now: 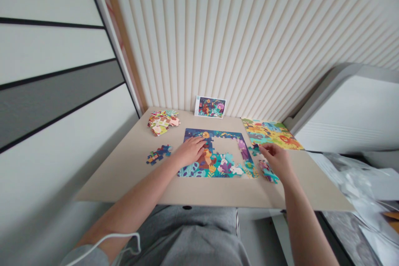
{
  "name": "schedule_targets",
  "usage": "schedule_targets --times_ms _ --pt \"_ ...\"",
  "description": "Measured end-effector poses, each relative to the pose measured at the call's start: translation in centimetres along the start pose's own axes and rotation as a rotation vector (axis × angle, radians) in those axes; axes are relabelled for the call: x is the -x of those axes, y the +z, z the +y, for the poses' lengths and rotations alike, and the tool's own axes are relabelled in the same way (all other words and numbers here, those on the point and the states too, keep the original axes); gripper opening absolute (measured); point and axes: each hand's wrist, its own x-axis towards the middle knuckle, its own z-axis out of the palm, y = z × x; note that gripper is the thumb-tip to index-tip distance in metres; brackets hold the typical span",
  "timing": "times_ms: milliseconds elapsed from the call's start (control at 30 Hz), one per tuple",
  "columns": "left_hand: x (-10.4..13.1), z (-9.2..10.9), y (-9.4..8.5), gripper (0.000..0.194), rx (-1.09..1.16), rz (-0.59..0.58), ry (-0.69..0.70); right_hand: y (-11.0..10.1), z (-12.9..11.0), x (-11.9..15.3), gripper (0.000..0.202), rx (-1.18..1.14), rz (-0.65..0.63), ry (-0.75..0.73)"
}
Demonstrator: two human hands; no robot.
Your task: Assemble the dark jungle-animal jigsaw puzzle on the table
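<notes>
A partly assembled puzzle (204, 170) lies on the beige table (124, 174), with a gap in its upper middle where the table shows. My left hand (190, 149) rests flat on the puzzle's left part, fingers spread. Just right of the puzzle, my right hand (276, 156) pinches a dark blue puzzle piece (256, 148) between thumb and fingers. Below that hand lies a small group of colorful pieces (268, 172). Another group of blue and orange pieces (158, 154) sits left of the puzzle. The reference picture card (210, 107) leans upright against the wall behind.
A heap of pink and green pieces (162, 121) is at the back left. A yellow animal puzzle (274, 133) lies at the back right. Beyond the right table edge are clear plastic bags (352, 174) and a white panel (349, 112). A white cable (115, 236) crosses my left arm.
</notes>
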Motion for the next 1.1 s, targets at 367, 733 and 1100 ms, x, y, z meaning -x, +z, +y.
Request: schedule_targets --times_ms 367,733,1100 --pt "0.2 0.1 0.2 0.037 -0.005 0.054 0.011 12.6 -7.5 -5.8 0.029 -0.071 -0.371 -0.081" --pt "0.1 0.1 0.0 0.037 -0.02 0.006 0.016 13.4 -4.8 -4.7 0.025 0.116 -0.236 -0.043" --pt "0.1 0.0 0.2 0.038 -0.031 0.011 0.02 14.5 -5.1 -4.7 0.018 0.117 -0.2 -0.099"
